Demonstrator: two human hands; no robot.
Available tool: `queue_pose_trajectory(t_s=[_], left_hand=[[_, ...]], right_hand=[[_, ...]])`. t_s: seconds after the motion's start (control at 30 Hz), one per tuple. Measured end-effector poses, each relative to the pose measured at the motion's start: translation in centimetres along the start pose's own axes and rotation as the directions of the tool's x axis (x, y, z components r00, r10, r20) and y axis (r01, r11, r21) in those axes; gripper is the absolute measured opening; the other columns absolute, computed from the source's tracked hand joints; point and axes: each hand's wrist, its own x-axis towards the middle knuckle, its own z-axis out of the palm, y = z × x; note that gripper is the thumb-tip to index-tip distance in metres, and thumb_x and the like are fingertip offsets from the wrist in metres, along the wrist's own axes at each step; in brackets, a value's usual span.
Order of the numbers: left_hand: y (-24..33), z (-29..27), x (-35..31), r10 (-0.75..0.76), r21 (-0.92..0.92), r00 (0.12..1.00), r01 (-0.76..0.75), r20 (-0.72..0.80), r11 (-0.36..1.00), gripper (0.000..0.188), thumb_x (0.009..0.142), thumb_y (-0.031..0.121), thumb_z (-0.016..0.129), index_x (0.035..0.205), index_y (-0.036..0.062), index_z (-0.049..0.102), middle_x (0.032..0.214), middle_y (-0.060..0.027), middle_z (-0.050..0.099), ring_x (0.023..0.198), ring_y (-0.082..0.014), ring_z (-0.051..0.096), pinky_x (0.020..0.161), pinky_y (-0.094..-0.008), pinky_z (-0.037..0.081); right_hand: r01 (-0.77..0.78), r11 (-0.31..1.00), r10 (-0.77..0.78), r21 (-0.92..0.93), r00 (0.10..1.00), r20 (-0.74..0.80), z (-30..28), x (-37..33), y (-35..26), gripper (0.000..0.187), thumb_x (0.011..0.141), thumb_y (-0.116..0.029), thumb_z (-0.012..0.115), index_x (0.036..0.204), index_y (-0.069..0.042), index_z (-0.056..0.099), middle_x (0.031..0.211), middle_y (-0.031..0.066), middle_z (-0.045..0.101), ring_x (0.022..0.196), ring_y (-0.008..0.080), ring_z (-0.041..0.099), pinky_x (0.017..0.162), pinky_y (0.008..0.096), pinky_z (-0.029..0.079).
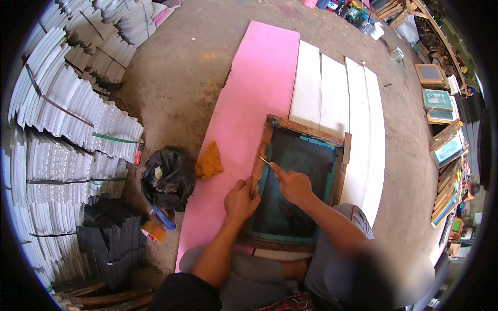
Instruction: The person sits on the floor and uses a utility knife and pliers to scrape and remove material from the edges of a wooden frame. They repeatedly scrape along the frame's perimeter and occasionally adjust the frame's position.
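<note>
A wooden screen-printing frame (pixel 343 176) with dark mesh and teal paint stains around its inner edges lies in front of me. My left hand (pixel 241 201) is closed on the frame's left side rail, thumb toward the mesh. My right hand (pixel 293 184) reaches over the mesh, fingers closed round a thin, stick-like tool (pixel 264 159). The tool's pale tip meets the inner edge of the left rail; its exact kind is too small to make out. An orange cloth (pixel 209 160) lies left of the frame.
Beneath the frame are a long pink board (pixel 259 67) and white boards (pixel 332 90). On the left stand strapped stacks of white sheets (pixel 57 166), a black plastic bag (pixel 168 173) and tape rolls (pixel 153 231). More frames (pixel 438 106) line the right. A blurred patch covers the lower right.
</note>
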Motion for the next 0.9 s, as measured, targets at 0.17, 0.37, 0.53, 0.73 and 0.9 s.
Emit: queue_pose_trajectory(t_s=[0.17, 0.37, 0.53, 0.73, 0.9], left_hand=[[0.4, 0.0, 0.1, 0.031, -0.024, 0.999, -0.031, 0.009, 0.999, 0.066, 0.077, 0.028, 0.079, 0.137, 0.0061, 0.062, 0.111, -0.0123, 0.065, 0.092, -0.0357, 0.07, 0.076, -0.0464, 0.058], [0.1, -0.1, 0.1, 0.035, -0.055, 0.999, -0.037, -0.024, 0.998, 0.064, 0.076, 0.028, 0.08, 0.135, 0.0069, 0.063, 0.109, -0.0124, 0.065, 0.091, -0.0359, 0.069, 0.077, -0.0472, 0.057], [0.4, -0.3, 0.2, 0.021, -0.061, 1.0, -0.021, -0.003, 0.998, 0.065, 0.076, 0.029, 0.08, 0.136, 0.0087, 0.062, 0.108, -0.0125, 0.065, 0.094, -0.0367, 0.069, 0.078, -0.0484, 0.057], [0.5, -0.5, 0.1, 0.004, -0.054, 1.0, -0.004, 0.005, 0.999, 0.059, 0.077, 0.027, 0.08, 0.13, 0.0067, 0.064, 0.11, -0.0125, 0.065, 0.092, -0.0364, 0.07, 0.076, -0.0478, 0.058], [0.8, -0.8, 0.1, -0.004, -0.057, 1.0, 0.004, 0.014, 0.998, 0.059, 0.078, 0.027, 0.079, 0.131, 0.0062, 0.064, 0.112, -0.0122, 0.064, 0.093, -0.0364, 0.07, 0.077, -0.0481, 0.058]], right_hand=[[-0.145, 0.642, 0.026, 0.753, 0.985, 0.168, 2.8, 1.6, 4.2, 0.044, 0.104, -0.027, 0.06, 0.148, -0.029, 0.058, 0.082, 0.0199, 0.069, 0.063, 0.0324, 0.065, 0.066, 0.0445, 0.055], [0.005, 0.888, 0.002, 0.46, 1.0, -0.015, 0.6, 1.3, 2.5, 0.041, 0.106, -0.027, 0.059, 0.147, -0.019, 0.06, 0.077, 0.0095, 0.067, 0.063, 0.021, 0.059, 0.063, 0.0346, 0.05], [-0.549, 0.347, 0.112, 0.76, 0.829, 0.548, -1.8, 2.5, 3.4, 0.043, 0.104, -0.026, 0.06, 0.147, -0.024, 0.06, 0.077, 0.013, 0.067, 0.06, 0.0229, 0.059, 0.063, 0.0368, 0.05], [-0.128, 0.898, 0.095, 0.421, 0.991, 0.097, -2.3, 0.0, 1.5, 0.038, 0.105, -0.035, 0.054, 0.143, -0.032, 0.061, 0.091, 0.024, 0.072, 0.082, 0.0419, 0.072, 0.074, 0.0529, 0.056], [-0.103, 0.966, 0.085, 0.237, 0.993, 0.086, -2.7, -0.1, 0.6, 0.035, 0.106, -0.034, 0.05, 0.139, -0.03, 0.062, 0.089, 0.0228, 0.072, 0.081, 0.0442, 0.072, 0.074, 0.0562, 0.057]])
